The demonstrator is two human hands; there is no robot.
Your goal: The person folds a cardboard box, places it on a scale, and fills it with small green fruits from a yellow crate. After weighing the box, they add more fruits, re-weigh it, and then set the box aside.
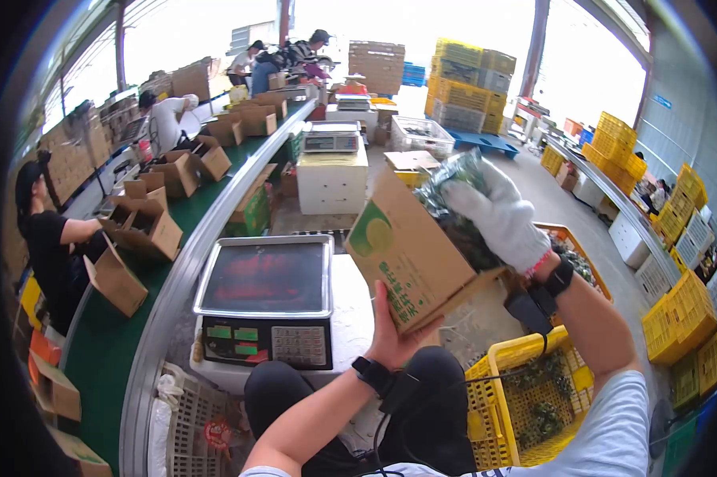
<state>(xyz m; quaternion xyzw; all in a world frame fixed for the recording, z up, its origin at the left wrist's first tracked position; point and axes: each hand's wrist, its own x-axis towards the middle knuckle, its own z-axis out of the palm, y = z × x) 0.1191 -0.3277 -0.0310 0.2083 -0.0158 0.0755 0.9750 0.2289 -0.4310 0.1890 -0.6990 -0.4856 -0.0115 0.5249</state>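
A brown cardboard box [410, 258] with green print is tilted above my lap, its open end facing up and right. My bare left hand [398, 334] grips its lower edge, thumb on the printed side. At the mouth of the box, my right hand [501, 219], in a white knitted glove, has its fingers curled on a clear plastic bag [451, 176]. Dark contents show inside the box, partly covered by the plastic and glove. To the left of the box, a digital scale [267, 278] stands on a white block with nothing on its pan.
A yellow crate [493, 389] with some greens stands at my right, another crate [589, 258] behind it. On the left, a green conveyor [108, 358] carries several open boxes, with a person [48, 238] beside it. A white basket [187, 421] sits near my left knee.
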